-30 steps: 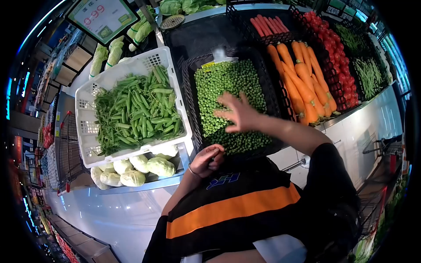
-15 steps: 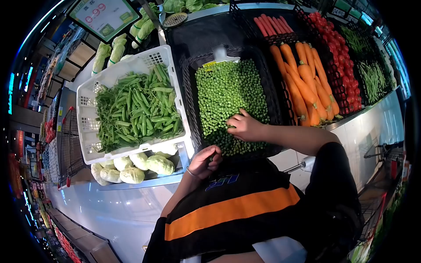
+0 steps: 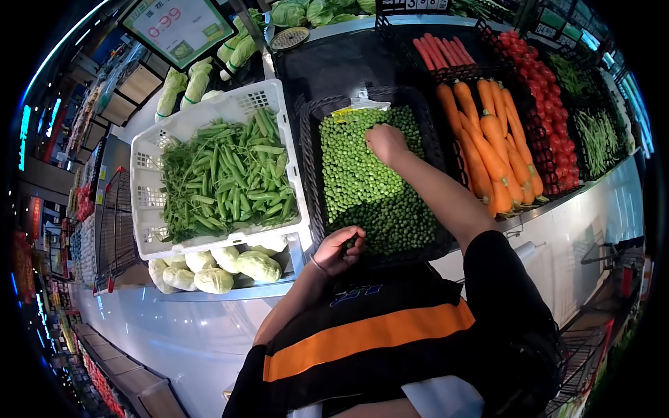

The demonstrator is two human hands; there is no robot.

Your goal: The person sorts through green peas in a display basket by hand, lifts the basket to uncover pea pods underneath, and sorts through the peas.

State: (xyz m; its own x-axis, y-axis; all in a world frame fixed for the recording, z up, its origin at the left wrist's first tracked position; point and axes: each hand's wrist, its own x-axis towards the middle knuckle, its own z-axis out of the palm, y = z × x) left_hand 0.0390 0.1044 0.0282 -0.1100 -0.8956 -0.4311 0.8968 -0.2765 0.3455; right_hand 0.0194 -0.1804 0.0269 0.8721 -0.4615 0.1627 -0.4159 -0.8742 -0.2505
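Shelled green peas (image 3: 355, 164) fill a black woven basket (image 3: 312, 182) in front of me. My right hand (image 3: 387, 143) reaches over the far half of the basket, fingers curled down onto the peas; whatever is under the fingertips is hidden. Near the basket's front left corner, my left hand (image 3: 340, 249) is closed palm up, with something small and dark green between its fingers that I cannot make out. A white and yellow label or bag (image 3: 359, 108) lies at the basket's far end.
Left of the basket is a white crate (image 3: 143, 209) of pea pods (image 3: 230, 174), with pale cabbages (image 3: 212, 280) below it. Carrots (image 3: 498, 146), red tomatoes (image 3: 550, 104) and green beans (image 3: 596, 143) are on the right. A price sign (image 3: 174, 28) rises at the back left.
My right hand has moved away from me, from the middle right of the peas to their far part. My left hand stays closed by the near corner. The view has shifted slightly.
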